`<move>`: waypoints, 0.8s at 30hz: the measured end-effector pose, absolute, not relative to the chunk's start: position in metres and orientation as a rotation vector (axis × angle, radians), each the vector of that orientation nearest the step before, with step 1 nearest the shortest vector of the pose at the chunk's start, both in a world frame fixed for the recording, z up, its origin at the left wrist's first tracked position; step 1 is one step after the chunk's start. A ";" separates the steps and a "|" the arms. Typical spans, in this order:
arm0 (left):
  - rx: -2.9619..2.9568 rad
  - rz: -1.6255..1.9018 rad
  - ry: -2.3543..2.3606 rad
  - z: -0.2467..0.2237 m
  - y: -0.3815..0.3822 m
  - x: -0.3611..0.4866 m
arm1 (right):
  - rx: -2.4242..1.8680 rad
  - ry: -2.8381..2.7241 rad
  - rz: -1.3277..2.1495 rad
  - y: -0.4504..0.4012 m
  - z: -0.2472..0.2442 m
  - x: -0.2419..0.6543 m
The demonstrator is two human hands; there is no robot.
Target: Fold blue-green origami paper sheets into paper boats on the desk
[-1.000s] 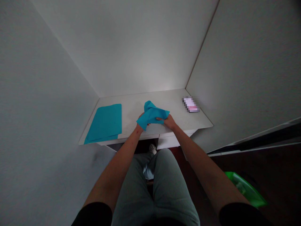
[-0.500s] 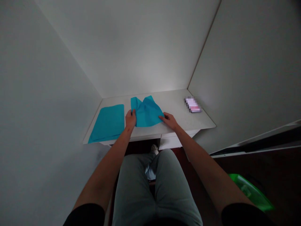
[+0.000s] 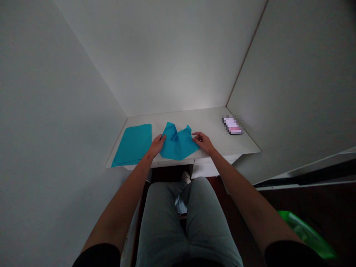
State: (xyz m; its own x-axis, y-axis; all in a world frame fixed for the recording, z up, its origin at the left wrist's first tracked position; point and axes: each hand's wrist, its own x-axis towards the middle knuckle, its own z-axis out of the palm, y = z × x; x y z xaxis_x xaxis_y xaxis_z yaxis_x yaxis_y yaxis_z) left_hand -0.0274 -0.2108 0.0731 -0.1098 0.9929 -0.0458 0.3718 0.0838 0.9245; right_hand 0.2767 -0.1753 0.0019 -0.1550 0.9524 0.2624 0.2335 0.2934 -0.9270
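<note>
A creased blue sheet (image 3: 179,146), which looks like paper, rises in two peaks at its far edge above the white desk. On its left side, my left hand (image 3: 158,144) is closed with the thumb on top. My right hand (image 3: 204,142) is at the sheet's right edge, its index finger lifted and apart from the thumb; the thumb side seems to touch the edge. A flat stack of similar blue sheets (image 3: 133,144) lies to the left of my left hand, with the layers showing at the near edge.
A pixelated phone-like object (image 3: 232,125) lies at the desk's right side. Walls enclose the white desk (image 3: 214,122) at the back, left and right. Below the front edge is a white drawer (image 3: 205,170). A green container (image 3: 308,233) stands on the floor at lower right.
The sheet has come nearer the desk's front edge and its peaks have folded differently. My right index finger has lifted from its pinch. The whole view has shifted slightly.
</note>
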 end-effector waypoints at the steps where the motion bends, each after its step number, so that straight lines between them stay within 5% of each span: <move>1: 1.298 1.046 1.524 0.076 -0.213 -0.023 | -1.117 -1.610 0.935 -0.175 0.001 0.277; 8: 0.767 0.940 1.254 0.099 -0.223 0.008 | -1.133 -1.595 0.957 -0.177 0.002 0.275; 24: 0.809 0.881 1.325 0.090 -0.227 0.027 | -1.052 -1.562 1.017 -0.172 -0.002 0.279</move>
State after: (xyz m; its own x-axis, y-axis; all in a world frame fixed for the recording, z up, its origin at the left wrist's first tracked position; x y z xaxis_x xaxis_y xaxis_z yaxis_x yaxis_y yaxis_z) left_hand 0.0267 -0.2270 0.0898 0.0363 0.8903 -0.4540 -0.0748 0.4554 0.8871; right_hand 0.2790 -0.1723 -0.0018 -0.1676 0.9523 0.2548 0.1525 0.2804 -0.9477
